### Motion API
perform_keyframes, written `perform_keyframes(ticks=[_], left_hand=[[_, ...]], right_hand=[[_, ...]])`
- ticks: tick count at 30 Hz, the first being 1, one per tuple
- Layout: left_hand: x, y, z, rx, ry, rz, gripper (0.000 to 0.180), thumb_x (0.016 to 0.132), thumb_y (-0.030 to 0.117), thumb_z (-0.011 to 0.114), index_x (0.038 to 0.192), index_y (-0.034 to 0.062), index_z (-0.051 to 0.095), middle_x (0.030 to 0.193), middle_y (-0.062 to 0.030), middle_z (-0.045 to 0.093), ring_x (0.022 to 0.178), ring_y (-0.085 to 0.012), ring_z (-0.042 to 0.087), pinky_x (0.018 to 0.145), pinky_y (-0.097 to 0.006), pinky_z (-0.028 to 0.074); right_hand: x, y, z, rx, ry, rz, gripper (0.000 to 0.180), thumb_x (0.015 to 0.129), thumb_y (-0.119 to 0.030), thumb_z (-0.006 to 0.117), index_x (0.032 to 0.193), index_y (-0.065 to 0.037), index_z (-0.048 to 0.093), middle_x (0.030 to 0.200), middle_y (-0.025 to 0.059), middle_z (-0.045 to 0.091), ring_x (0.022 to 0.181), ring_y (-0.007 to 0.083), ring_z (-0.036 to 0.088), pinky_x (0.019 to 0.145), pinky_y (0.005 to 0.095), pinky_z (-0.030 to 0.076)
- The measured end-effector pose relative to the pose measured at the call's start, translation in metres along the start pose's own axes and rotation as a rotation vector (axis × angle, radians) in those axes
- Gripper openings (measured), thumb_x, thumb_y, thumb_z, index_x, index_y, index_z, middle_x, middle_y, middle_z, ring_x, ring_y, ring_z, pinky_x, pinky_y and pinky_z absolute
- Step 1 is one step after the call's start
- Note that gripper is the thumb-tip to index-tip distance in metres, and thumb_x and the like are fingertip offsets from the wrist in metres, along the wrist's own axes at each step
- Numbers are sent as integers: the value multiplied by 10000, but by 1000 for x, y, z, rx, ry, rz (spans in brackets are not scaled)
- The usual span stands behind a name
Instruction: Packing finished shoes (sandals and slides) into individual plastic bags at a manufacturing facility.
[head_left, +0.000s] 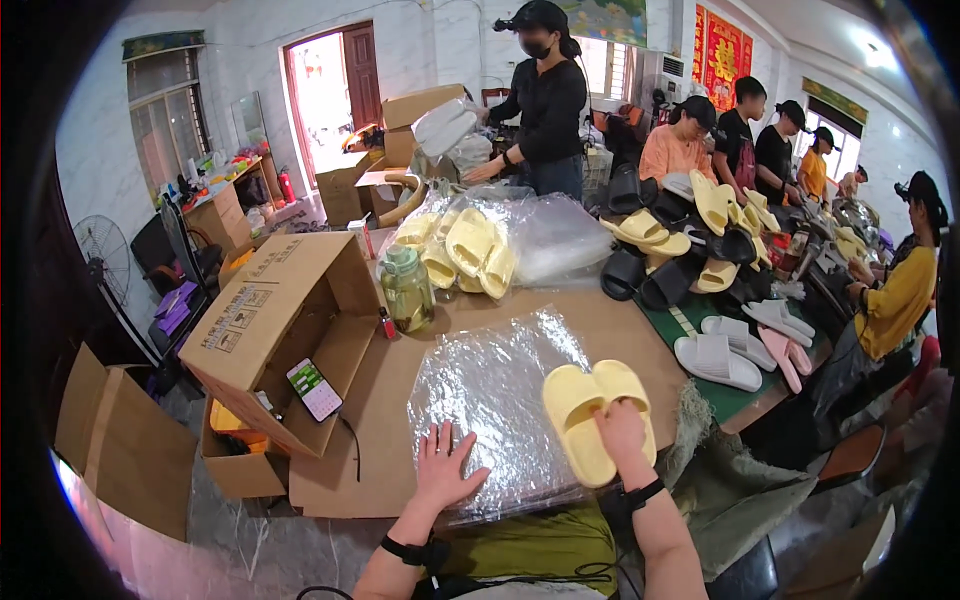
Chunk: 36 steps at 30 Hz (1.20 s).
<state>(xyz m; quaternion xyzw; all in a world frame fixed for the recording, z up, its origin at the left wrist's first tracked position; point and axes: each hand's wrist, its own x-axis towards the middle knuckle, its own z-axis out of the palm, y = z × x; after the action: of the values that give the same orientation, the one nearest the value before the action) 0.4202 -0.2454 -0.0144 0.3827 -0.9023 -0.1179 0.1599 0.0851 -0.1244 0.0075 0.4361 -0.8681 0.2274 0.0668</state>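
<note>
My right hand [622, 432] grips a pair of pale yellow slippers [568, 395], held side by side with the toes pointing away from me. Its fingers reach in at the straps and are partly hidden. Under the slippers' left side lies a stack of clear plastic bags [490, 375] on the cardboard-covered table [610, 330]. My left hand [447, 468] rests flat on the near left part of the bags, fingers spread, holding nothing.
On the left, an open carton [270, 320] lies on its side with a phone [315, 389] in it. Beyond the bags stand a green bottle [406, 290] and bagged yellow slippers [472, 245]. Loose slippers [718, 365] cover the green surface at right. Several people work farther back.
</note>
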Motion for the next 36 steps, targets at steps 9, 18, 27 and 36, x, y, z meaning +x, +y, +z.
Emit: perform_keyframes(ticks=[9, 18, 27, 36], left_hand=[[7, 3, -7, 55, -102, -12, 794, 852, 713, 545, 1518, 303, 413, 1612, -248, 215, 1489, -470, 139, 1198, -590, 88], [8, 18, -27, 208, -221, -47, 832, 844, 788, 476, 1538, 341, 369, 1626, -221, 199, 1487, -486, 123, 1186, -621, 64], [-23, 29, -44, -82, -166, 444, 730, 812, 490, 738, 1418, 157, 502, 1506, -204, 412, 1377, -426, 401, 1116, -482, 375], [-20, 18, -35, -197, -142, 399, 433, 920, 374, 651, 1286, 143, 627, 1432, -146, 535, 1338, -372, 476, 1080, -468, 414]], right_hand=[[-32, 31, -47, 127, 114, 65, 357, 870, -318, 682, 773, 19, 619, 848, 208, 590, 796, 409, 603, 689, 523, 467], [-73, -16, -32, 130, -177, -153, 294, 882, -287, 665, 829, 2, 650, 902, 186, 620, 845, 374, 624, 710, 498, 523], [-77, -14, -24, 137, -130, -169, 303, 884, -297, 670, 829, 0, 648, 890, 187, 624, 827, 373, 624, 686, 502, 513], [-79, 17, -22, 626, 219, -10, 157, 866, -86, 676, 879, 59, 617, 901, 165, 618, 780, 296, 609, 722, 382, 490]])
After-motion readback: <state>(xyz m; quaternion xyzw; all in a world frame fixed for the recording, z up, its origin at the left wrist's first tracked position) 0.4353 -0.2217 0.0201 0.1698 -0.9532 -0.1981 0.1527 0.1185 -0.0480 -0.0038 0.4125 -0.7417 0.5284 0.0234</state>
